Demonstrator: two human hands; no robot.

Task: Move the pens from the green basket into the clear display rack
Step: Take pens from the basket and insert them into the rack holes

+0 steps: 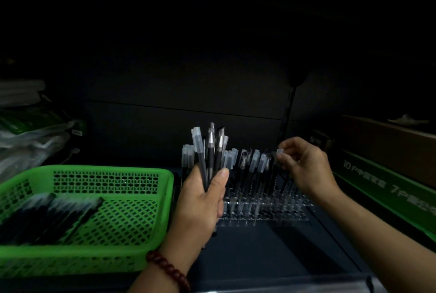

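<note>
Head view: a dim shelf seen from above, with both hands of a person in front of a dark back wall.
Left hand [203, 194]: closed around a bundle of pens [208, 151], which stand upright out of the fist with the clear caps on top; the thumb presses on the bundle from the right side.
Bracelet [168, 270]: dark red beads around the left wrist.
Right hand [306, 165]: the fingertips pinch the clear cap of one pen [280, 153] at the right end of the back row; the other fingers are curled.
Clear display rack [264, 207]: stands on the shelf between the two hands, just right of the basket; its front rows of slots look empty.
Pens in the rack [250, 162]: one row at the back, standing upright or a little tilted, caps up, close beside each other.
Green basket [132, 212]: a plastic basket with mesh walls, at the left, touching or almost touching the left forearm.
Pens in the basket [47, 214]: a blurred pile of black pens with clear caps, lying flat in the left half of the bottom.
Green box [387, 186]: lies at the right with pale print on the side, a brown carton [387, 144] behind it.
Plastic bags [33, 136]: at the far left, behind the basket.
</note>
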